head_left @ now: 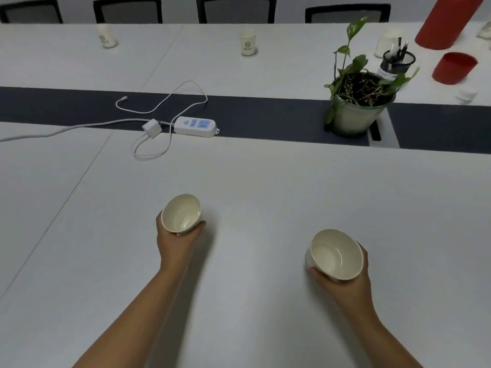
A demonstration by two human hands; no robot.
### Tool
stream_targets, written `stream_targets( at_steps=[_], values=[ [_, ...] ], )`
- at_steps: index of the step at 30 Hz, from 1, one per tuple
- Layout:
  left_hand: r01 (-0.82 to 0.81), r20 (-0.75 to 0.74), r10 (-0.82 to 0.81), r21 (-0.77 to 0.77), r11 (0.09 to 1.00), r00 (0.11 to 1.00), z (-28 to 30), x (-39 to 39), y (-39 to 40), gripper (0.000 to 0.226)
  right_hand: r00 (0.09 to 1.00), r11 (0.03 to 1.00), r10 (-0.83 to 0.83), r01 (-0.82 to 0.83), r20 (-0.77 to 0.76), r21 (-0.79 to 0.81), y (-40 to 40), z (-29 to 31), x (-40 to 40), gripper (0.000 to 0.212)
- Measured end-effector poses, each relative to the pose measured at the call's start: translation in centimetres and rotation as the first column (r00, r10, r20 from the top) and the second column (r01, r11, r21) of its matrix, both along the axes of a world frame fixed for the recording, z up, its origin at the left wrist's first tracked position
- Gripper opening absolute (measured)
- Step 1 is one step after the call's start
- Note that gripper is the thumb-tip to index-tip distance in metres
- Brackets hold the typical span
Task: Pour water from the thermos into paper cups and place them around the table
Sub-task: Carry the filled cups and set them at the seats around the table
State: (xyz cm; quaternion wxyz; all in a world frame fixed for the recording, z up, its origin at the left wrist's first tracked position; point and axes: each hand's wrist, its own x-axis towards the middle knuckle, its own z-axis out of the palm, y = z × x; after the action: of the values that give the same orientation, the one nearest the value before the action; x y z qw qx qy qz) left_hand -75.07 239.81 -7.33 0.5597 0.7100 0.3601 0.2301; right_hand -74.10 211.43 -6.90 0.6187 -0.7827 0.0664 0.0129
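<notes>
My left hand (177,241) grips a white paper cup (182,213) over the near side of the grey table (252,181). My right hand (345,281) grips a second paper cup (336,254), lower and to the right. Both cups face up; I cannot tell their water level. The red thermos (446,21) stands at the far right, its red lid (454,68) lying in front of it. Two more paper cups (248,43) (107,35) stand along the far edge of the table.
A potted plant (358,102) sits on the dark centre strip, with a pen holder (397,62) behind it. A white power strip (196,126) with loose cables lies left of centre. Several chairs (236,9) line the far side.
</notes>
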Motion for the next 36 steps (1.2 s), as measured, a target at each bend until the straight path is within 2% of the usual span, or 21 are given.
stream_targets(
  at_steps=[4, 9, 13, 17, 20, 22, 24, 25, 27, 30, 32, 34, 36],
  values=[
    [-0.089, 0.006, 0.089, 0.016, 0.996, 0.996, -1.3, 2.3, 4.1, 0.072, 1.0, 1.0, -0.02, 0.02, -0.024, -0.006, 1.0, -1.4, 1.1, 0.082],
    [-0.107, 0.016, 0.108, -0.008, 0.994, 0.994, -2.9, 3.8, 6.2, 0.067, 0.998, 0.999, -0.041, 0.041, -0.054, -0.007, 1.8, -2.4, 1.8, 0.08],
    [-0.132, 0.024, 0.134, -0.061, 0.989, 0.991, -3.5, 4.6, 6.3, 0.071, 0.997, 0.999, -0.042, 0.041, -0.061, -0.011, 1.8, -3.0, 1.8, 0.08],
    [-0.149, -0.042, 0.145, -0.1, 0.984, 0.988, -3.0, 3.7, 5.1, 0.08, 0.998, 0.997, -0.062, 0.06, -0.034, -0.053, 1.2, -3.5, 1.4, 0.08],
    [-0.182, -0.158, 0.168, -0.078, 0.98, 0.973, -2.8, 1.8, 2.1, 0.079, 0.997, 0.995, -0.078, 0.078, 0.006, -0.059, 0.1, -3.3, 1.5, 0.08],
    [-0.096, -0.214, 0.087, -0.034, 0.995, 0.973, -2.8, 0.4, -1.3, 0.07, 0.995, 0.993, -0.094, 0.096, 0.033, -0.065, -0.9, -3.0, 1.8, 0.079],
    [0.117, -0.209, -0.108, 0.035, 0.993, 0.972, -2.8, -0.6, -4.9, 0.06, 0.992, 0.989, -0.121, 0.123, 0.039, -0.08, -2.3, -2.8, 2.1, 0.08],
    [0.246, -0.197, -0.227, 0.079, 0.966, 0.954, -2.9, -0.7, -6.6, 0.056, 0.989, 0.985, -0.147, 0.149, 0.032, -0.088, -3.1, -2.8, 2.3, 0.082],
    [0.484, -0.221, -0.444, 0.183, 0.856, 0.869, -3.0, -0.3, -9.5, 0.053, 0.976, 0.971, -0.216, 0.218, 0.033, -0.1, -5.5, -2.9, 3.1, 0.08],
    [0.695, -0.33, -0.612, 0.306, 0.651, 0.719, -3.6, 1.4, -12.9, 0.057, 0.947, 0.939, -0.316, 0.321, 0.059, -0.12, -9.7, -2.9, 4.8, 0.079],
    [0.777, -0.45, -0.633, 0.368, 0.511, 0.629, -4.6, 2.1, -14.6, 0.054, 0.924, 0.919, -0.379, 0.383, 0.059, -0.098, -12.3, -2.9, 6.0, 0.079],
    [0.825, -0.587, -0.58, 0.42, 0.379, 0.565, -5.5, 2.3, -15.4, 0.053, 0.908, 0.906, -0.413, 0.417, 0.066, -0.07, -14.2, -3.0, 7.2, 0.079],
    [0.828, -0.624, -0.544, 0.447, 0.339, 0.561, -5.9, 2.1, -16.0, 0.064, 0.899, 0.899, -0.431, 0.436, 0.08, -0.052, -15.7, -3.2, 8.2, 0.079]
  ],
)
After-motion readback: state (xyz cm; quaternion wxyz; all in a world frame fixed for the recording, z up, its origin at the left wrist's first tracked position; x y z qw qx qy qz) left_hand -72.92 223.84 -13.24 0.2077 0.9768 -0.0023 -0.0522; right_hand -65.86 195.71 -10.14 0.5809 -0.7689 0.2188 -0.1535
